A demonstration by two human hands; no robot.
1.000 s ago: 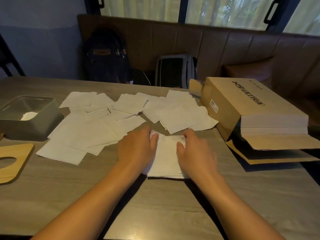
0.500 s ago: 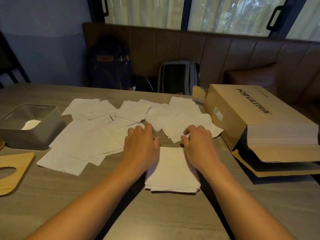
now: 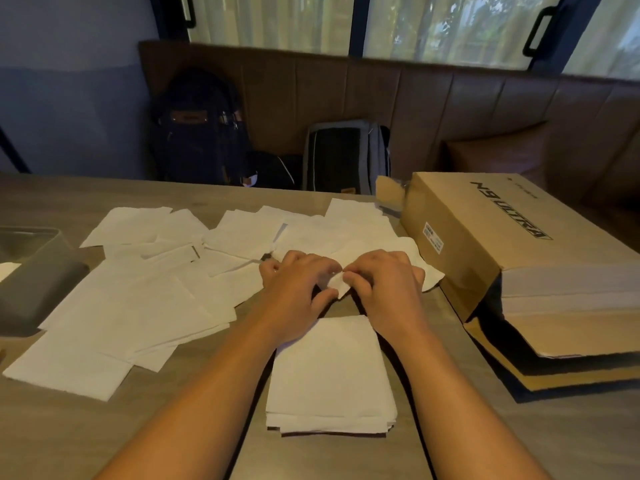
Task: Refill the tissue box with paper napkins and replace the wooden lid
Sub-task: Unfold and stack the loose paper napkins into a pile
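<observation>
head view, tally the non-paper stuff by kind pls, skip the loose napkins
hands: 2, left and right, both pinching one napkin
backpacks: 2, dark one and grey one
cardboard box: 1
grey tissue box: 1, cut off at the left edge
folded napkin stack: 1
total: 7

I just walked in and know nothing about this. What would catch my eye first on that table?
Probably the spread of loose white napkins covering the table's middle and left. At their near edge the left hand and right hand pinch one napkin between them, just beyond a neat stack of napkins lying between the forearms. A large cardboard box lies on the right, and the grey tissue box sits open at the far left.
</observation>
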